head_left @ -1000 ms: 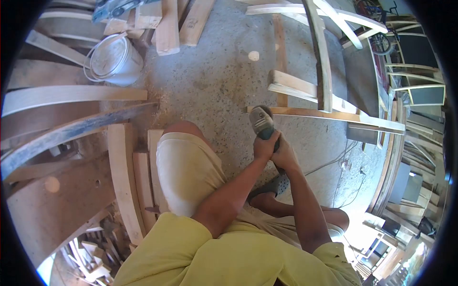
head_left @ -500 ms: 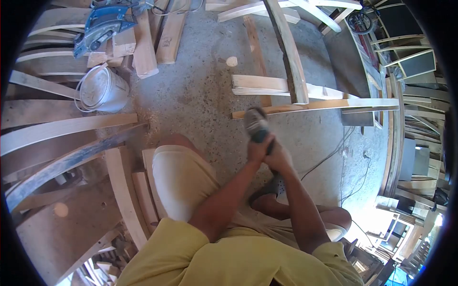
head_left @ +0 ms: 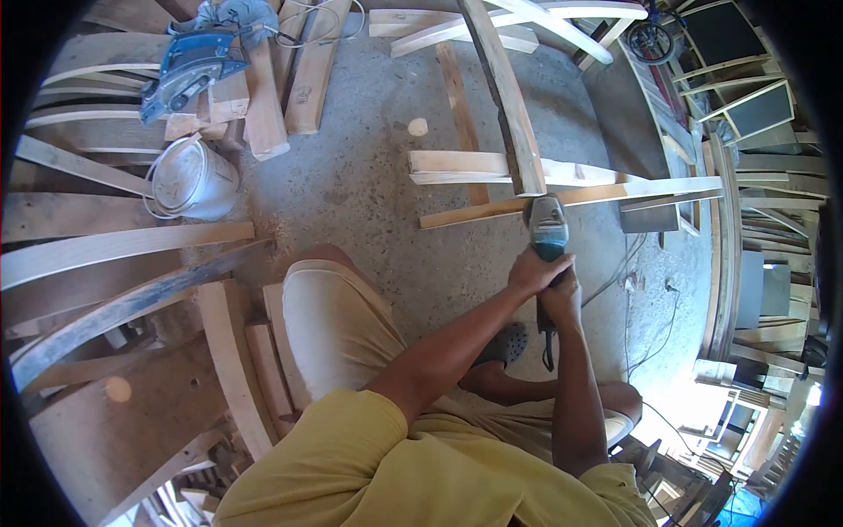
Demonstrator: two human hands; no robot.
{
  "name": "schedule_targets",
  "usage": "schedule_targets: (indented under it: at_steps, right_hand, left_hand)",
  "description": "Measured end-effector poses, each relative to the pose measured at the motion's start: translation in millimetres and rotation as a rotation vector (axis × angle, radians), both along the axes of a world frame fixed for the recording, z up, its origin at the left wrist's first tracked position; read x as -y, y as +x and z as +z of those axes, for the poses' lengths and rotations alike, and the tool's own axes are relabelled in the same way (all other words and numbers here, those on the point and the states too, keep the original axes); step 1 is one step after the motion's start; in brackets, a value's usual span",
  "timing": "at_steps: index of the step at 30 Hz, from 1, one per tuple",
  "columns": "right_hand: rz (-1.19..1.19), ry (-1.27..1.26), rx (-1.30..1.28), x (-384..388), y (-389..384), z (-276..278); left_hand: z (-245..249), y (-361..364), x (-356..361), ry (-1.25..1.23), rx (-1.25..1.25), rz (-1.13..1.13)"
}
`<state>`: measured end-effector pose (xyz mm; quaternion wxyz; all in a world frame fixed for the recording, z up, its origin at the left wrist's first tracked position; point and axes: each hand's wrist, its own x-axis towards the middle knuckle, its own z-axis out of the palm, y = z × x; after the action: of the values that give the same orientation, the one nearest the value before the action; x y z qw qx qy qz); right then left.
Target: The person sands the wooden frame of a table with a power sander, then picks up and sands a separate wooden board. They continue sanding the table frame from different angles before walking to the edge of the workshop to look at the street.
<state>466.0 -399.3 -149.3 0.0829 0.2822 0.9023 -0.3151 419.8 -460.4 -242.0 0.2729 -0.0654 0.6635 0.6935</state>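
I hold an angle grinder (head_left: 548,230) with a grey metal head and a green-and-black body, its cord hanging from the rear. My left hand (head_left: 533,270) is wrapped around the front of the body, just behind the head. Behind it, my right hand (head_left: 563,297) grips the rear of the body. The grinder's head is right at the near end of a long rough plank (head_left: 507,97), overlapping it in this view. That plank rests across a pale beam (head_left: 465,164) and a thinner wooden strip (head_left: 474,213).
On the left stand a white bucket (head_left: 206,184) and a blue power planer (head_left: 189,70) on stacked wood. Curved timber pieces (head_left: 114,250) fill the left side. Cables (head_left: 629,307) lie on the concrete floor (head_left: 351,176) at right. Boards lean along the right wall.
Both hands have swung the angle grinder to the right and slightly up, from beside the planks to the near end of the long rough plank. The grinder was blurred before.
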Motion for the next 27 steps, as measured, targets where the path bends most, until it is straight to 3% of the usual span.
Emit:
schedule_targets:
  at_steps: [3, 7, 9, 11, 14, 16, 18, 20, 23, 24, 27]
  right_hand:
    - [0.055, 0.083, 0.046, 28, 0, -29]
    - [0.171, 0.085, 0.194, 82, -3, -58]
    - [0.295, -0.013, 0.296, 104, -11, -57]
    - [0.356, 0.002, 0.301, 105, -17, -64]
    - [0.378, 0.037, 0.297, 88, -16, -49]
    - [0.296, 0.083, 0.289, 58, -11, -21]
    - [0.188, 0.104, 0.218, 18, 0, -3]
    - [0.136, 0.1, 0.142, -17, 4, 5]
    - [-0.079, 0.011, 0.016, -36, 6, 2]
    - [0.007, 0.015, 0.03, -29, 1, -2]
    - [0.138, 0.156, 0.162, 17, -14, 1]
  left_hand:
    - [-10, 2, 37, 0.005, 0.046, 0.064]
    - [-62, 27, 94, 0.081, 0.167, 0.236]
    - [-68, 34, 114, 0.146, 0.204, 0.289]
    - [-69, 37, 124, 0.153, 0.32, 0.535]
    - [-70, 36, 99, 0.209, 0.268, 0.462]
    - [-32, 29, 74, 0.184, 0.171, 0.305]
    - [3, 16, 38, 0.069, 0.223, 0.036]
    - [35, 4, 10, 0.126, 0.067, -0.08]
    - [35, -9, -21, 0.054, -0.057, -0.104]
    - [23, -10, -16, 0.084, 0.04, -0.136]
    - [-4, 9, 27, 0.096, 0.205, 0.134]
